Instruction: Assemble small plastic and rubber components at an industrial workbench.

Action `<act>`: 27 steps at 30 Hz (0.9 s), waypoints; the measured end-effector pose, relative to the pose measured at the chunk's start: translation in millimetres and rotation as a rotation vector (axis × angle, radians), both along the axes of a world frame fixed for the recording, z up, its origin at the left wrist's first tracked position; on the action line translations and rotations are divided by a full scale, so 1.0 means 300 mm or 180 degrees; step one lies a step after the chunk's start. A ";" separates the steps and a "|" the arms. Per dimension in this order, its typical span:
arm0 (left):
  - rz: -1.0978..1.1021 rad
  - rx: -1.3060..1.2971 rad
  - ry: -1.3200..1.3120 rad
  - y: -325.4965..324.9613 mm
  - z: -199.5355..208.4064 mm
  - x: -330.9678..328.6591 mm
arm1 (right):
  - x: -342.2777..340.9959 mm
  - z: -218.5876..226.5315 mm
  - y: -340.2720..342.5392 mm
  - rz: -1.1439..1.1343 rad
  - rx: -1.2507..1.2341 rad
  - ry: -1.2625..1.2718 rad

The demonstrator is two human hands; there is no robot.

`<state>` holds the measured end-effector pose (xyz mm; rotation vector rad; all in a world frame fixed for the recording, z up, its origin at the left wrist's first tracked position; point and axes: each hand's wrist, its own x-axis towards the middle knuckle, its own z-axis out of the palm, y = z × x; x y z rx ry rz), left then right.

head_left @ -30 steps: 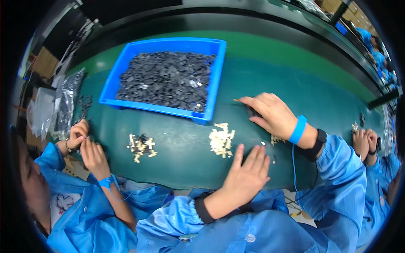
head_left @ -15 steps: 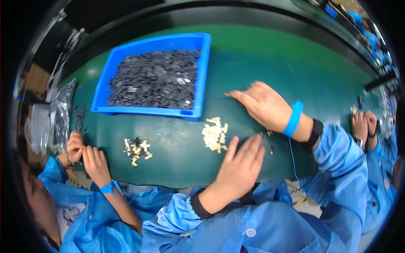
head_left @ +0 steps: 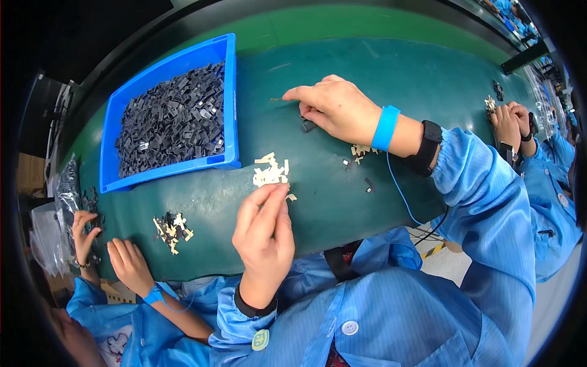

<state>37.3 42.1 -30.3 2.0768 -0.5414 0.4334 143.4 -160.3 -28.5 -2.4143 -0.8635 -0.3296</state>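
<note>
Head view: from my seat, the left hand has its fingertips pinched together at the near edge of the cream pieces, which lie heaped on the green table right of the blue bin; whether a piece sits between them I cannot tell. The right hand is curled, a thin brownish tip jutting past its forefinger and a black piece under the fingers; I can't tell whether it grips that. My worry: a hasty left lift could scatter neighbouring pieces, while a lowered right wrist or its trailing blue cord could sweep away the small cluster beneath or the loose dark part.
</note>
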 end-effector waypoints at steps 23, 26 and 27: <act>-0.0398 -0.2699 0.2133 -0.083 0.139 0.010 | -0.239 0.192 0.037 -0.0158 0.2912 0.1308; -0.0734 -0.3268 0.2543 -0.130 0.176 -0.025 | -0.332 0.194 0.040 -0.0271 0.2783 0.0675; -0.0988 -0.3490 0.2651 -0.143 0.182 -0.035 | -0.351 0.196 0.035 -0.0350 0.2502 0.0267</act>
